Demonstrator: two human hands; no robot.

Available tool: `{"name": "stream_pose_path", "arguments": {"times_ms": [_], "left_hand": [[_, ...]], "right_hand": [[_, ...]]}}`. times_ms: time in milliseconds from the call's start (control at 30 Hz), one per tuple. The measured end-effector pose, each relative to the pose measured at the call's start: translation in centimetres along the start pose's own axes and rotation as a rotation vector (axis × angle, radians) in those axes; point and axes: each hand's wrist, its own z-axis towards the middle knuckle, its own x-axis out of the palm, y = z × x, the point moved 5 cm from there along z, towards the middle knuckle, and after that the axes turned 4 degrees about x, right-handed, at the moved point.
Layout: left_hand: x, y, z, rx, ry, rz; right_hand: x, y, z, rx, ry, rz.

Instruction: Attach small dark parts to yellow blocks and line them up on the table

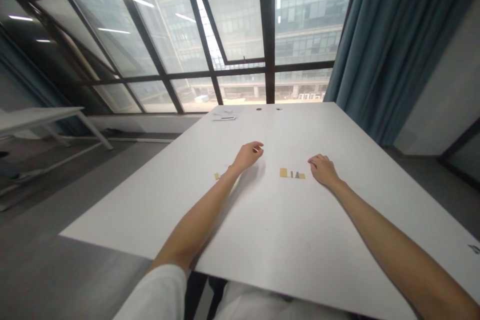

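Note:
My left hand (247, 154) hovers over the white table (285, 220) near its middle, fingers curled with the thumb and forefinger pinched; whether a small piece sits between them I cannot tell. My right hand (323, 170) rests on the table with fingers curled, right beside a short row of small yellow and grey pieces (291, 174). One more small yellow piece (216, 176) lies by my left wrist.
Papers (225, 116) and two small dark round things (258, 108) lie at the table's far edge by the window. Another white table (41, 117) stands at the left. A teal curtain (393, 45) hangs at the right.

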Motion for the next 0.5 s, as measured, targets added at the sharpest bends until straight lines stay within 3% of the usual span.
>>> {"name": "stream_pose_path", "arguments": {"times_ms": [100, 233, 500], "left_hand": [[-3.8, 1.0, 0.0, -0.006, -0.061, 0.003], [-7.2, 4.4, -1.8, -0.051, -0.047, 0.094], [-9.1, 12.7, -8.6, -0.229, 0.08, 0.211]], "right_hand": [[0.3, -0.3, 0.1, -0.003, 0.004, -0.006], [0.4, -0.5, 0.1, -0.009, 0.0, -0.016], [0.5, -0.7, 0.1, 0.009, -0.011, -0.003]]}}
